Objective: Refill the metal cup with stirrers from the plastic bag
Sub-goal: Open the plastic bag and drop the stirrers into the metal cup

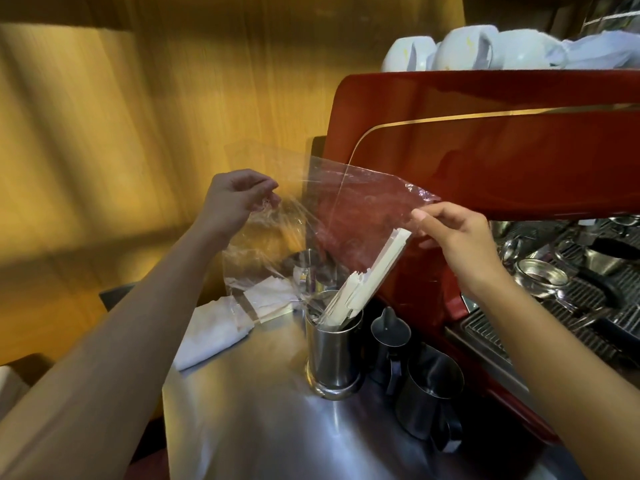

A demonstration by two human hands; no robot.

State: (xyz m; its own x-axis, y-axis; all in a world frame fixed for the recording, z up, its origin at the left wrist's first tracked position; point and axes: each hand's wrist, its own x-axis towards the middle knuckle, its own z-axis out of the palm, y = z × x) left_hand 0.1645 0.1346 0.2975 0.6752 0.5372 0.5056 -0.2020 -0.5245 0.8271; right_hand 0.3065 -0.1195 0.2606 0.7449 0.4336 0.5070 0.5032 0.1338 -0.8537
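both hands pinch plastic bag upended; stirrers entering metal cup. risk: tilted bundle spills onto desk.

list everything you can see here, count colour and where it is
plastic bag: one, clear, held up over the metal cup
stirrers: a bundle, pale cream, sliding from the bag into the cup
metal cup: one, silver, upright on the counter
pitchers: two, dark steel, right of the cup
cloth: one, white, folded, left of the cup
counter: one, steel
espresso machine: one, red, at right
ceramic cups: several, white, atop the machine
left hand: pinching the bag's left corner
right hand: fingers gripping the bag's right edge
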